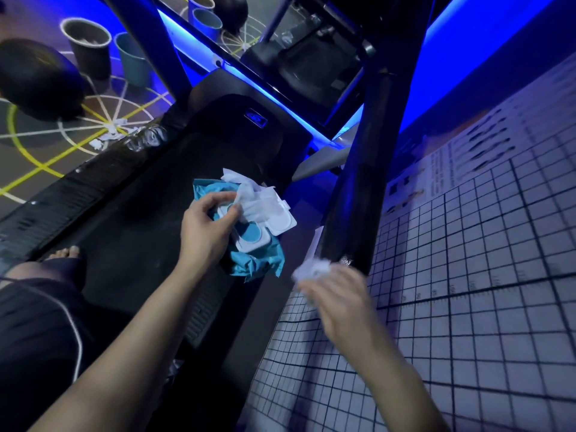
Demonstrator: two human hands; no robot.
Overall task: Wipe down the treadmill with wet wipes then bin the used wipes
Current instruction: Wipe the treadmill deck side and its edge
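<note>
Here, left hand [207, 232] around wipe pack [260, 260]

Teal wet-wipe pack [265, 260] lies crumpled on the black treadmill belt [140, 232], white flip lid [282, 218] open, one wipe [240, 182] protruding. A balled wipe [311, 269] is just beside the upright [367, 182].

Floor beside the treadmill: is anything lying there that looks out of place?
Yes. Crumpled white scraps, apparently used wipes, lie on the floor beside the treadmill side rail, while the dark bin stands apart from them. They look dropped rather than binned.
</note>
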